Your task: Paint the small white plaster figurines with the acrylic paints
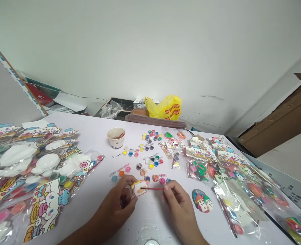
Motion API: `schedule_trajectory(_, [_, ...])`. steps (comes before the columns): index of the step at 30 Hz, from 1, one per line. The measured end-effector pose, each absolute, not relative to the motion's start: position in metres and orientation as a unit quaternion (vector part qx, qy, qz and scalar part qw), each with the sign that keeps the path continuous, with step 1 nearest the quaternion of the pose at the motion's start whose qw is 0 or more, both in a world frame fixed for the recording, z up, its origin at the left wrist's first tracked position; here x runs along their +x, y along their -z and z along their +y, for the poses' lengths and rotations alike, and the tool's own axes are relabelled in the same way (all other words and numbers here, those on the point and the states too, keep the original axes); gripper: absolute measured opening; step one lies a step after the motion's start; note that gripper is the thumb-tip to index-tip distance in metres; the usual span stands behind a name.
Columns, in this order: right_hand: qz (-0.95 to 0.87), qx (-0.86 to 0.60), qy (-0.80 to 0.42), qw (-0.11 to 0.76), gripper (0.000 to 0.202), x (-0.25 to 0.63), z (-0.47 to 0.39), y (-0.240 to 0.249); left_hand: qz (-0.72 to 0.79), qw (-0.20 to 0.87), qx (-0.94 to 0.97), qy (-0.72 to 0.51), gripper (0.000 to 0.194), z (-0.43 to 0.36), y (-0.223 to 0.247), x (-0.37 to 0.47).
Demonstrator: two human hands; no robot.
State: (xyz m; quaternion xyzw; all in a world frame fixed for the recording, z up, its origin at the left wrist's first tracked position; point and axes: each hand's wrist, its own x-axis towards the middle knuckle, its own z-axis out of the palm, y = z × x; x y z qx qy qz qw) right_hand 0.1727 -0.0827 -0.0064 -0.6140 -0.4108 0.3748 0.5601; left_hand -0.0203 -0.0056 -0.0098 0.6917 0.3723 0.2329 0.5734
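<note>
Between thumb and fingers, my left hand [120,200] grips a small plaster figure [138,188] with a yellow and pink rim and a white face bearing an orange patch. My right hand [177,200] pinches a thin red paintbrush [154,188] held level, its dark tip at the figure's face; whether it touches I cannot tell. Just beyond both hands stand small open paint pots, among them an orange pot [121,173] and a pink pot [162,180]. To the right of my right hand lies a round painted plaster piece [202,200] in red, blue, green and white.
A paper cup [116,137] stands behind the paint pots, near more pot clusters [152,135]. Clear bags with white plaster shapes [47,163] cover the table's left. Bagged painted pieces [201,172] fill the right. A yellow plastic bag [164,107] sits by the wall.
</note>
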Motion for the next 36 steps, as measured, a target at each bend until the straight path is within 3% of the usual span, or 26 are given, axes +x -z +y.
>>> schedule_trajectory(36, [-0.431,-0.607,-0.383,0.546,0.039,0.1690,-0.0836,0.0065,0.385,0.556,0.698,-0.234,0.024,-0.0067,0.0115,-0.0206])
